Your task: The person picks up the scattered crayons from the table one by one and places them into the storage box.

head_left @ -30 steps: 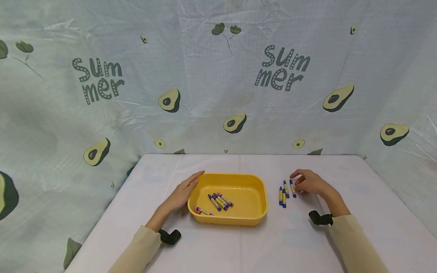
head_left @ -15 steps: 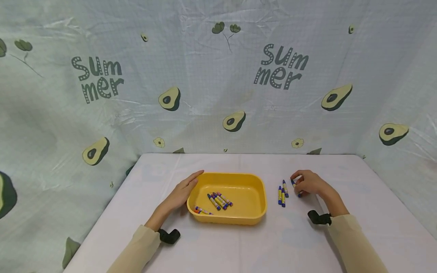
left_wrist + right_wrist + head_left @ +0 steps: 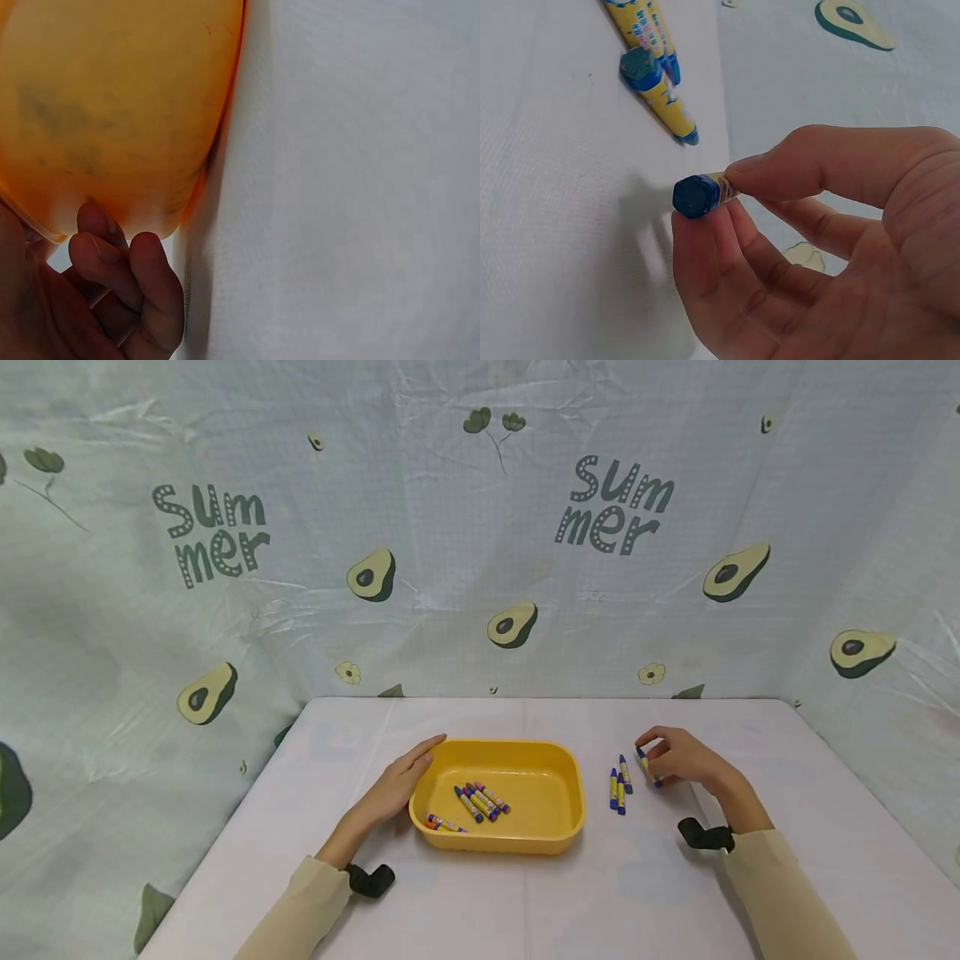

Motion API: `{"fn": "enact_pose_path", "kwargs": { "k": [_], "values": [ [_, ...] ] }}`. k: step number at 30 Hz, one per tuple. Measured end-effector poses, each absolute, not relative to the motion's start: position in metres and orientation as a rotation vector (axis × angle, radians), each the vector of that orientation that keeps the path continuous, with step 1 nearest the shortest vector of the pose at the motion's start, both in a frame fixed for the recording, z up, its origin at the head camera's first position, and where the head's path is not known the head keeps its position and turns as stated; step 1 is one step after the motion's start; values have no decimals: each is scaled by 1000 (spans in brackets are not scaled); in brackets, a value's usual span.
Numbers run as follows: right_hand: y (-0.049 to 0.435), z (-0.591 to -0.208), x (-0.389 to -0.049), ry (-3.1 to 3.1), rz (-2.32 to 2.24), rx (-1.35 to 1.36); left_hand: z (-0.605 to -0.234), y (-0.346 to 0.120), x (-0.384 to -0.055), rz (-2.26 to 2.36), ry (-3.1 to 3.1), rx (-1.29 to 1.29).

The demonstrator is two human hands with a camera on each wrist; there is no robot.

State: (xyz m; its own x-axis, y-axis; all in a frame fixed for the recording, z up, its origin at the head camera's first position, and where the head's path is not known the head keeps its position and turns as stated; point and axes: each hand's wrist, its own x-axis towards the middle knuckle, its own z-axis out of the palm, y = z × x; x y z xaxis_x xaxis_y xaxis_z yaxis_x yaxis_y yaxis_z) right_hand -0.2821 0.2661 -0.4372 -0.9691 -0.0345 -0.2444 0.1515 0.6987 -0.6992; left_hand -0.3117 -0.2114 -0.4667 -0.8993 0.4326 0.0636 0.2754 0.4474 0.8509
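In the head view my right hand [image 3: 686, 758] is above the right part of the table, pinching a blue crayon [image 3: 647, 766] between thumb and fingers. The right wrist view shows that crayon's dark blue flat end [image 3: 694, 197] turned to the camera, the thumb on one side and fingertips on the other. To its left lie three more crayons [image 3: 621, 795] in yellow wrappers with blue tips. My left hand [image 3: 397, 787] holds the left side of a yellow tray [image 3: 536, 843]; in the left wrist view its curled fingers [image 3: 154, 270] lie against the tray's outer wall.
Inside the tray lie several crayons [image 3: 480, 802] in a group, with others at its front left corner, partly hidden by the wall. A white cloth [image 3: 600, 893] covers the table, and a printed avocado curtain [image 3: 438, 535] hangs behind it.
My right hand has closed on the rightmost crayon, tilted it and raised it slightly from beside the others. The left hand stays at the tray.
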Motion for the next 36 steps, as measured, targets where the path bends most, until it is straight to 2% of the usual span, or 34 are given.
{"fn": "enact_pose_path", "kwargs": {
  "k": [24, 36],
  "values": [
    [248, -418, -280, 2668, -1228, -42, -466, -210, -312, 1432, 2553, 595],
    [204, -394, -302, 2618, -1252, -241, -464, -210, -312, 1429, 2540, 597]
  ]
}}
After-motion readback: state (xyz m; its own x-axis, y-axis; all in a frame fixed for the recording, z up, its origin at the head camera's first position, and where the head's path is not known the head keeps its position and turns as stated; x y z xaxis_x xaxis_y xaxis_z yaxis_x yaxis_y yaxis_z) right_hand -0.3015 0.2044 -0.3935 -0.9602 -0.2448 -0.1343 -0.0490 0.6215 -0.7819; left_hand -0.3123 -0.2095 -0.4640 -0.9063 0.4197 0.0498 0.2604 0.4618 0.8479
